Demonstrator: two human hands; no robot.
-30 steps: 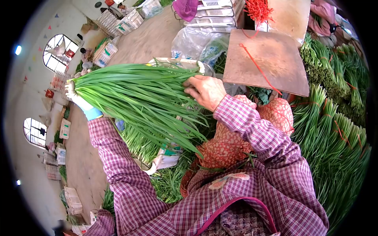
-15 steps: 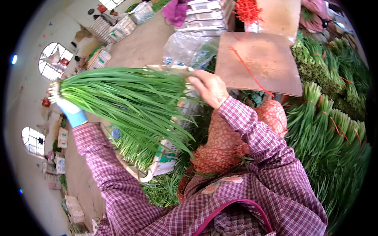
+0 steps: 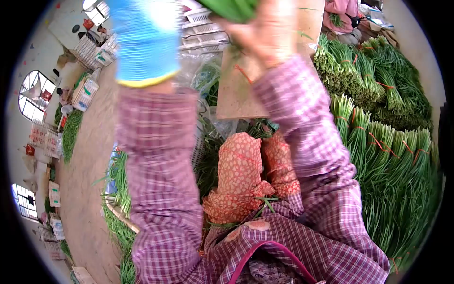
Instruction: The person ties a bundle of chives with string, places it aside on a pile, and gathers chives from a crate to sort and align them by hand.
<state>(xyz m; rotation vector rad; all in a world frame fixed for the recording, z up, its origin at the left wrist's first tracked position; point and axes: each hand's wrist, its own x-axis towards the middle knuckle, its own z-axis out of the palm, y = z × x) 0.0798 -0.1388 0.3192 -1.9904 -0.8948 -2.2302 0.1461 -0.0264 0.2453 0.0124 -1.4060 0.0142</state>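
Note:
Both my hands are raised at the top edge of the view, smeared by motion. My left hand [image 3: 149, 38] wears a blue knitted glove with a yellow cuff; its fingers are cut off or hidden. My right hand [image 3: 267, 35] is bare, its thumb and fingers around green leaves of a bunch of garlic chives [image 3: 231, 8], most of which lies beyond the frame. Below the right hand is a brown board [image 3: 236, 94] with a red tie [image 3: 242, 74] on it. Patterned red cloth [image 3: 239, 175] covers my knees.
Tied bunches of chives [image 3: 392, 175] are piled on the right, with another stack [image 3: 369, 75] behind. White crates [image 3: 203, 31] stand ahead, beside a clear plastic bag [image 3: 205, 71]. Loose greens [image 3: 120, 232] lie at lower left. A person in pink [image 3: 338, 19] sits at far right.
Both hands have risen to the top edge, the left also moving right. The bunch has gone from stretched across the view to mostly out of frame. My view has turned rightward.

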